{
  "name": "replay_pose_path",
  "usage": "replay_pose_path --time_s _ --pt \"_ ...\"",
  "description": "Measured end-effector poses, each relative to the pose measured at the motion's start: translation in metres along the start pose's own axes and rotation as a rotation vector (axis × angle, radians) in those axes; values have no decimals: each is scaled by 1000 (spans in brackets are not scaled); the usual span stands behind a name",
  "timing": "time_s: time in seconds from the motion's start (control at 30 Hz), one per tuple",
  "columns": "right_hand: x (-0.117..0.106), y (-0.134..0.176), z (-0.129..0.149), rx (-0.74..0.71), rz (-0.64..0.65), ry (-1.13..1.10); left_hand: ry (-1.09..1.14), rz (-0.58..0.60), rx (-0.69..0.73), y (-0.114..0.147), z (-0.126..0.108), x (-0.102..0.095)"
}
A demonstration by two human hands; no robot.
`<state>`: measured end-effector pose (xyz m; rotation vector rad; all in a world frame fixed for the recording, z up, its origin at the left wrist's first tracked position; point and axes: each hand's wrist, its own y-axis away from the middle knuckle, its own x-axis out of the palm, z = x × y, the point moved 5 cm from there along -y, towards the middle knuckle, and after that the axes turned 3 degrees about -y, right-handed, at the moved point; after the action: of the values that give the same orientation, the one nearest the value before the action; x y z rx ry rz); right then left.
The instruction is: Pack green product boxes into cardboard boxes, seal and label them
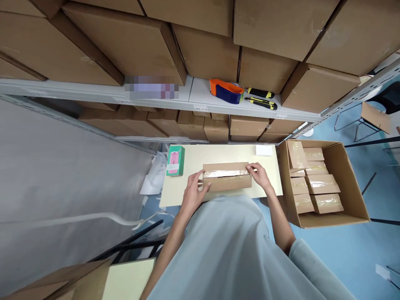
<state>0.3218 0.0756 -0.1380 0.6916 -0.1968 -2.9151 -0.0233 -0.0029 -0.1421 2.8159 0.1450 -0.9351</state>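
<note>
A long, low cardboard box [227,183] lies on the pale yellow tabletop [218,154] in front of me. A shiny strip of clear packing tape [225,173] runs lengthwise along its top, over the seam. My left hand [194,189] grips the box's left end, thumb on the near side and fingers at the far side. At the far right corner, my right hand [258,174] has its thumb and fingertips closed on the box edge, beside the tape's end. Whether those fingers also hold the tape is too small to tell.
A green-and-pink box [175,160] and a white box [264,150] sit on the table. The shelf [200,106] carries cartons, an orange-and-blue tape dispenser [226,91] and box cutters [261,98]. Right of the table, a large open carton [353,196] holds several taped boxes.
</note>
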Motion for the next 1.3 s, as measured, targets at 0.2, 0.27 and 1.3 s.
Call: replay_pose_path --time_s 0.2,0.27,1.3 --pt "15 3 -2 -24 -88 34 -101 -4 10 -20 3 11" --pt "23 4 -3 -41 -146 71 -103 -57 -39 -28 5 19" --pt "52 14 -7 51 -81 -23 311 102 -42 -51 41 60"
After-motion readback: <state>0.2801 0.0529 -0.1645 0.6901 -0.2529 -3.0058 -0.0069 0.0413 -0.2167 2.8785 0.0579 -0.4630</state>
